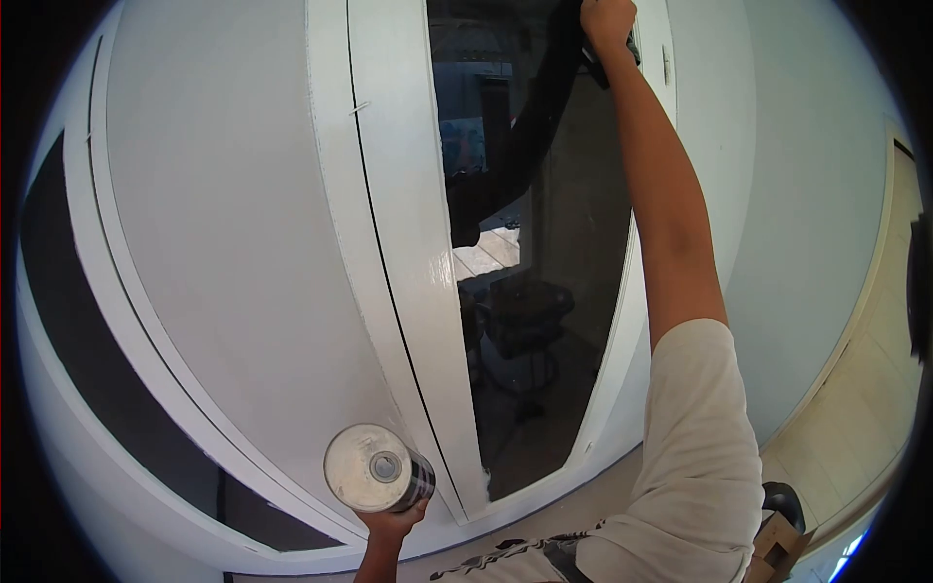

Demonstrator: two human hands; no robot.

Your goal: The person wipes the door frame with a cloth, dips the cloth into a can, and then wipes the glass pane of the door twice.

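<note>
While the right arm stretches straight up along the glass, the right hand [607,24] sits at the very top of the head view, fingers curled tight around a small dark object [630,49] that it presses against the upper part of the glass pane [544,291]. What that dark object is, I cannot tell; only a sliver of it pokes out below the fist. The pale short sleeve [695,437] fills the lower right of the picture, the bare forearm running up from it beside the pane's right edge.

Down low, the left hand [389,530] comes in from the bottom edge, palm up, fingers wrapped under a round can [374,468]. The can lies tilted toward the camera, so its dusty metal lid with a small centre cap faces us, and a dark patterned label shows along its right side. It hangs in front of the bottom of the white door frame [408,243], near the lower left corner of the pane, not touching it as far as I can see.

The glass is dark and reflective: the raised arm is mirrored in it as a dark shape. To the left, a broad white panel [233,243] spreads out. At far right, a tiled floor [855,428] and a cardboard box [777,549].
</note>
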